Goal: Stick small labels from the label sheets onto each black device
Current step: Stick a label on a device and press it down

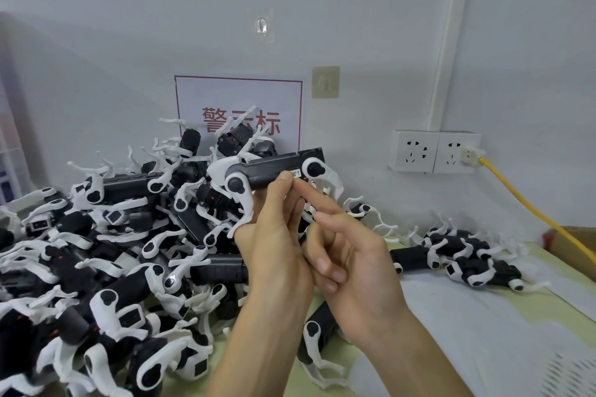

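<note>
My left hand (274,235) grips a black device with white legs (274,167), held up in front of the wall at mid-frame. A small white label (295,173) sits on the device's side, just by my left thumb tip. My right hand (348,251) is beside it, index finger stretched out and touching the device just under the label, the other fingers curled and holding nothing I can see. A white label sheet (483,316) lies on the table at the right.
A big heap of black-and-white devices (113,251) fills the left of the table. A smaller group (467,255) lies at the right. One device (319,342) lies under my wrists. Wall sockets (435,151) with a yellow cable (532,209) and a cardboard box (574,242) are at the right.
</note>
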Demonstrator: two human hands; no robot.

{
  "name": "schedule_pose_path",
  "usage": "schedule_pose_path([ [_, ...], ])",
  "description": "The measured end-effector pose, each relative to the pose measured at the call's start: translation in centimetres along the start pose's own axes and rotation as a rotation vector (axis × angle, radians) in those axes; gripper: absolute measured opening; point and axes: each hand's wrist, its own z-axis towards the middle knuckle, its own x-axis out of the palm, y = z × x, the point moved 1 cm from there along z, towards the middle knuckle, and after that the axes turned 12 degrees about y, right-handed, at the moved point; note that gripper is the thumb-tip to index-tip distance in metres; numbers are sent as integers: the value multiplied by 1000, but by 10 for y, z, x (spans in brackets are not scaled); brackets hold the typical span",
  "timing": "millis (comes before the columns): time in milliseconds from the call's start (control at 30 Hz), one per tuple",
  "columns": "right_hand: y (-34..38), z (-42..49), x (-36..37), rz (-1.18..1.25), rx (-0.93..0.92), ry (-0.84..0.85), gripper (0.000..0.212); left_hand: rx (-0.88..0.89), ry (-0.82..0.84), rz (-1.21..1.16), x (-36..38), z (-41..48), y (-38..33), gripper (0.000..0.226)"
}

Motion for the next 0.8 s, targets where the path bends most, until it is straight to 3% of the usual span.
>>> schedule_pose_path([
  [400, -4, 0, 1, 32, -9, -62, 42, 26, -67, -73, -5, 5, -1, 18],
  [500, -4, 0, 2, -13, -20, -59, 38, 19, -28, -102, -6, 6, -2, 31],
  [800, 26, -4, -9, 23, -185, -76, 28, 75, 47, -45, -2, 2, 4, 30],
])
